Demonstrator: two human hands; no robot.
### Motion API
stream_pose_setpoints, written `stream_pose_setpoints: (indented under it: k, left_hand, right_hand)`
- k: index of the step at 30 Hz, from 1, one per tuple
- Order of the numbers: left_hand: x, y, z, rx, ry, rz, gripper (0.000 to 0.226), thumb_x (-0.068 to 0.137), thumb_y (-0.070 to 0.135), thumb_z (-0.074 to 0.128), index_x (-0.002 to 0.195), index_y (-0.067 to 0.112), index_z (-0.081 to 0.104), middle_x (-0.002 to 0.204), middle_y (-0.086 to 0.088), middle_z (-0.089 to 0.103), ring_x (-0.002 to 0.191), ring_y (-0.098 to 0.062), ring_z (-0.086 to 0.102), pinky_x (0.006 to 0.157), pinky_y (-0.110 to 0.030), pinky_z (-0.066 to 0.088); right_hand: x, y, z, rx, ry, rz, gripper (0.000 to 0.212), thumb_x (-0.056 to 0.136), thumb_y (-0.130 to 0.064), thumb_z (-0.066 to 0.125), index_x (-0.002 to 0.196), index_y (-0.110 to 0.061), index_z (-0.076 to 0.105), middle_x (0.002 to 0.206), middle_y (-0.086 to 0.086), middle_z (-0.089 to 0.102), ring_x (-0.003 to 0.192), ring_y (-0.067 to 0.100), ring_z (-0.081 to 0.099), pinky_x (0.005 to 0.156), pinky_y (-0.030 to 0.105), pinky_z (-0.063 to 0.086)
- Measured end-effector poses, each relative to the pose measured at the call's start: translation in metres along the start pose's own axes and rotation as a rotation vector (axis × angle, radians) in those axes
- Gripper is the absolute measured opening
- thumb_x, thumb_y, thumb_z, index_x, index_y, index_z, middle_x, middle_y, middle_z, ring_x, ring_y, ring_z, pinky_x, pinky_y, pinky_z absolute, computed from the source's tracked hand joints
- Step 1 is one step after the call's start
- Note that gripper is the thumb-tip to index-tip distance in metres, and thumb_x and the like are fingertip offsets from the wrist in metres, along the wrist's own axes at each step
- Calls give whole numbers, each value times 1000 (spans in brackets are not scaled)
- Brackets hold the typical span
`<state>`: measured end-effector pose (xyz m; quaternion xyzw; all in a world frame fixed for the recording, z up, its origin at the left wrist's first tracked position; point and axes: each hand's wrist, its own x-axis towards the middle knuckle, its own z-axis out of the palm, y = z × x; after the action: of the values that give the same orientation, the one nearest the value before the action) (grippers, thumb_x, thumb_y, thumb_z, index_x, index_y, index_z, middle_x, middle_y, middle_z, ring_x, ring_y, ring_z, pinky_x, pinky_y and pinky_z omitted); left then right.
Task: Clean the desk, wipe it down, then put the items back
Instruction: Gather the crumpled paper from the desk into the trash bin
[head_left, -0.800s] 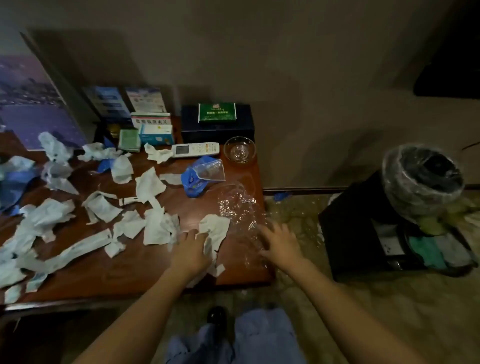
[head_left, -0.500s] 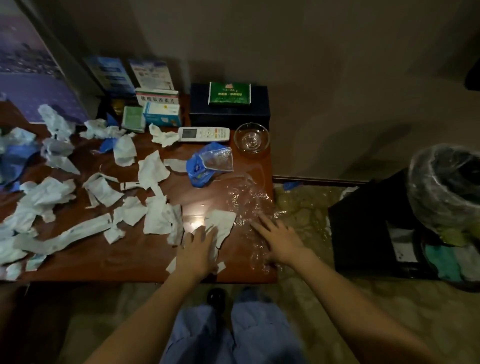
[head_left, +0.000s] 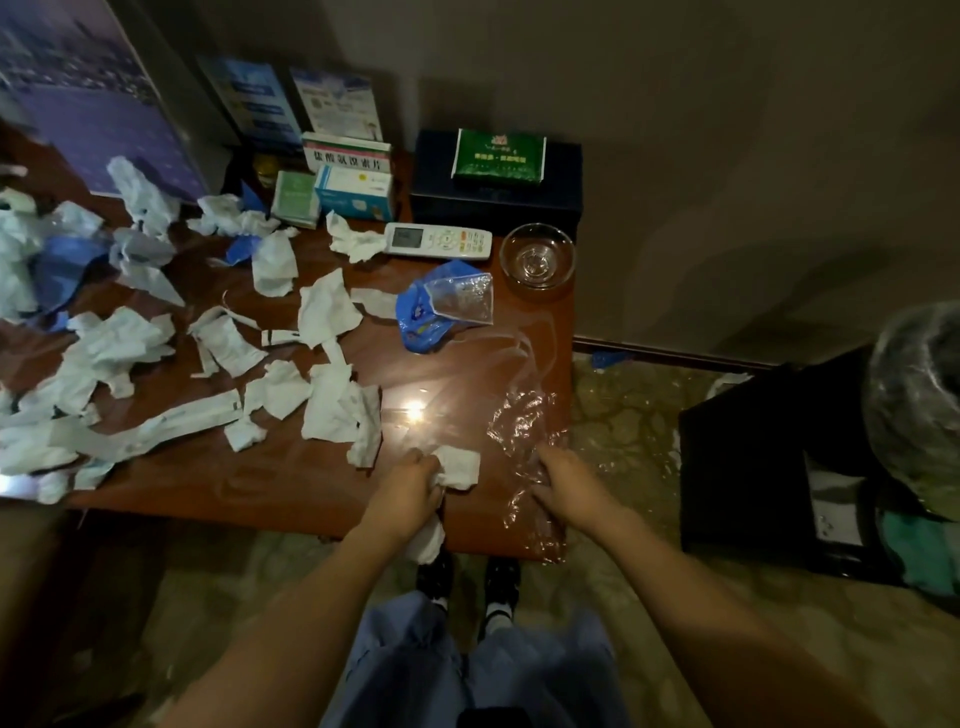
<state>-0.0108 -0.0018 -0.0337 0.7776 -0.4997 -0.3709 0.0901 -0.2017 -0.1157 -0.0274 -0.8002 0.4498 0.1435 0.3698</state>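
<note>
The brown desk (head_left: 291, 483) is littered with several torn white paper scraps (head_left: 332, 405) and blue wrapper pieces. At the near right edge my left hand (head_left: 410, 491) grips a crumpled white tissue (head_left: 460, 467), and part of it hangs below my palm over the desk edge. My right hand (head_left: 563, 480) has its fingers curled into a sheet of clear crinkled plastic film (head_left: 524, 421) that drapes over the desk's right corner. A blue and clear packet (head_left: 441, 306) lies further back.
At the back stand a white remote (head_left: 439, 241), a glass ashtray (head_left: 537, 254), medicine boxes (head_left: 353, 195), a dark box (head_left: 498, 200) with a green pack on top, and leaflets. A bag-lined bin (head_left: 919, 410) and black stand (head_left: 769, 457) sit on the floor at right.
Both hands went from lying flat on the desk to curling: the left has gathered the tissue, the right has bunched the plastic film. The camera tilted further down.
</note>
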Motion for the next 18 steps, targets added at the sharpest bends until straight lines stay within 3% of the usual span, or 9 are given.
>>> stream_pose_setpoints:
  k: [2, 4, 8, 12, 15, 18]
  left_hand:
    - [1, 2, -2, 5, 12, 6, 24, 90, 8, 54, 111, -1, 61, 117, -13, 47, 99, -28, 55, 82, -25, 39]
    - [1, 3, -3, 10, 37, 32, 23, 89, 6, 54, 107, -3, 64, 119, -11, 48, 101, -28, 55, 82, -24, 38]
    - [2, 6, -11, -49, 69, 55, 23, 84, -3, 52, 99, 0, 70, 106, -15, 59, 96, -32, 57, 80, -30, 45]
    - [5, 9, -15, -58, 92, 12, 19, 87, 1, 48, 95, -3, 64, 95, -18, 57, 87, -34, 57, 76, -40, 47]
    - [4, 13, -19, -100, 125, 0, 24, 92, 13, 47, 108, 1, 60, 103, -15, 55, 92, -30, 56, 81, -39, 48]
    - [0, 17, -29, -148, 189, -2, 26, 94, 31, 51, 104, 8, 57, 99, -6, 54, 90, -21, 54, 77, -33, 46]
  right_hand:
    - [1, 3, 4, 12, 1, 10, 8, 87, -8, 60, 94, -9, 57, 96, 5, 56, 94, 22, 52, 70, 25, 33]
    - [1, 5, 6, 65, 27, 14, 13, 86, 2, 53, 91, -9, 57, 89, -2, 47, 91, 20, 49, 66, 23, 28]
    - [-2, 3, 3, 250, 152, 11, 26, 82, 14, 47, 86, -8, 59, 99, -1, 42, 88, 11, 44, 68, 7, 32]
    - [1, -5, -5, 298, 208, 38, 27, 86, 10, 46, 78, -11, 61, 94, -1, 58, 87, 12, 52, 79, 23, 43]
    - [7, -16, -14, 330, 250, 62, 41, 86, 10, 42, 64, -23, 52, 73, -5, 58, 71, 14, 55, 67, 28, 45]
    - [11, -30, -23, 329, 300, 21, 32, 86, 6, 43, 67, -18, 51, 70, 0, 54, 63, 12, 50, 58, 21, 40]
